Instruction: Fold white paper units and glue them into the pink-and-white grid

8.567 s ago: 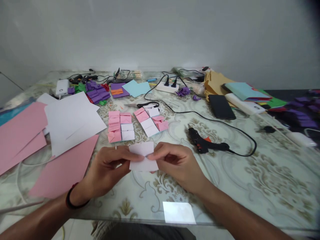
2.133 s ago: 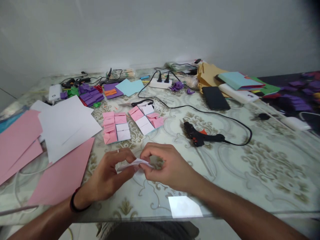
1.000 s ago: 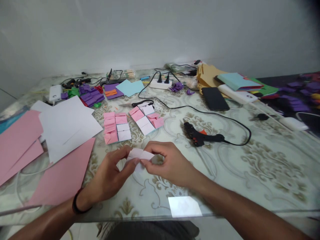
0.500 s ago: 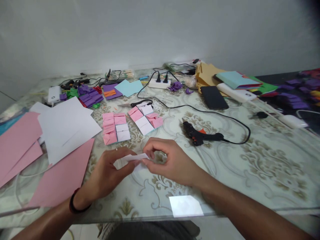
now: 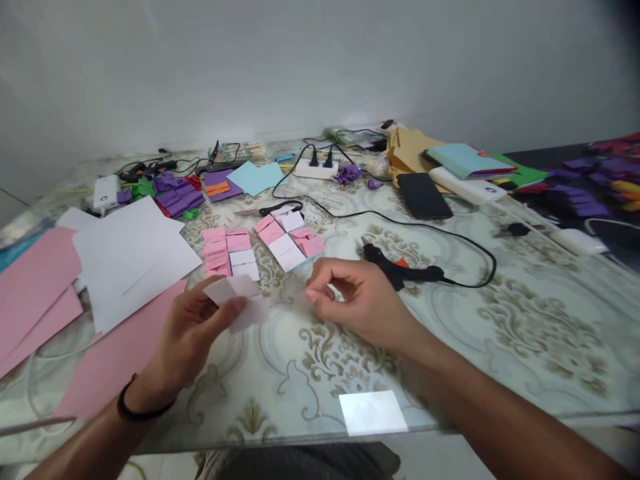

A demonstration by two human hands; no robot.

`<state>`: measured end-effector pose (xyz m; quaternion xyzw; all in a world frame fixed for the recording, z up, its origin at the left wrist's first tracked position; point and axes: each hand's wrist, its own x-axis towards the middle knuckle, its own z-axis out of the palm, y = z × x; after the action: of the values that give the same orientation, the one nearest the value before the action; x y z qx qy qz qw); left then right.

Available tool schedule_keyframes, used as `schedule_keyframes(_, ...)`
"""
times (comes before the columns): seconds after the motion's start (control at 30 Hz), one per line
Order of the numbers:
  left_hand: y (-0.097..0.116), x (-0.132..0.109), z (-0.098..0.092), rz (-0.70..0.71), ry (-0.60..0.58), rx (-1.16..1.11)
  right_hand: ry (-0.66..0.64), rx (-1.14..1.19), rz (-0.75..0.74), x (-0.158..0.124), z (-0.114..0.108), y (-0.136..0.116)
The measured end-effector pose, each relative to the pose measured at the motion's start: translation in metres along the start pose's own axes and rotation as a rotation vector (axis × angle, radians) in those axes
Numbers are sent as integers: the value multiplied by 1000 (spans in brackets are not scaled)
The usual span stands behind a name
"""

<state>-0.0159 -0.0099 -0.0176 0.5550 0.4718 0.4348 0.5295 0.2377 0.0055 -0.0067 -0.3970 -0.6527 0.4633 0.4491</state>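
My left hand (image 5: 193, 330) pinches a small folded piece of white paper (image 5: 235, 293) between thumb and fingers; the paper is slightly blurred. Apart from it, to the right, my right hand (image 5: 357, 300) is closed, thumb and fingertips together, with nothing visible between them. Just beyond the hands lie two squares of folded paper pieces: one mostly pink (image 5: 216, 250) with two white pieces, the other checkered pink and white (image 5: 289, 237). A black hot glue gun (image 5: 400, 265) rests on its side beyond my right hand.
Large white sheets (image 5: 135, 257) and pink sheets (image 5: 120, 353) lie at left. Scissors (image 5: 273, 209), a plugged-in power strip (image 5: 316, 169) and a phone (image 5: 424, 196) sit farther back. A black cord crosses the tablecloth. Near the front edge is a bright white rectangle (image 5: 373, 413), paper or reflection.
My hands have moved apart. The left has drawn back to the left with the white paper, now tilted to show its face; the right has let go and shifted right.
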Motion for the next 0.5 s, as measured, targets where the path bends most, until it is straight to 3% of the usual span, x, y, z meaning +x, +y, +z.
schedule_keyframes(0.2, 3, -1, 9, -63, -70, 97, -154, -35, 88, -7, 20, 0)
schedule_keyframes(0.33, 5, -2, 15, -119, -102, 134, -92, -111, 104, -11, 30, 3)
schedule_keyframes(0.5, 4, -1, 10, -123, -141, 178, -109, -137, 53, -9, 24, 2)
